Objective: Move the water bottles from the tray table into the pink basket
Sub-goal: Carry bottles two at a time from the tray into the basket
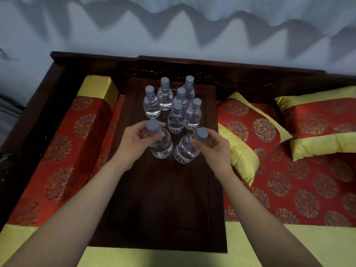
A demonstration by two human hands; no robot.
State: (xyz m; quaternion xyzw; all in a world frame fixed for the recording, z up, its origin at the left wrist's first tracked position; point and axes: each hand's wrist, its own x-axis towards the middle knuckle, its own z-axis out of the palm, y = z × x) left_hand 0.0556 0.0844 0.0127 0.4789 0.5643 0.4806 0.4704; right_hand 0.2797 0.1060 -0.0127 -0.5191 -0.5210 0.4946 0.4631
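Note:
Several clear water bottles with grey caps stand on the dark wooden tray table (159, 199). My left hand (134, 140) grips the neck of the near-left bottle (160, 145), just under its cap. My right hand (213, 144) holds the neck of the near-right bottle (185, 151), which leans to the right. Behind them a cluster of several upright bottles (176, 118) fills the far half of the table. No pink basket is in view.
The tray table sits on a red and gold patterned couch with a dark wooden back (192, 74). A long bolster (77, 132) lies left of it, two cushions (250, 128) (317, 124) lie to the right. A grey curtain (173, 26) hangs behind.

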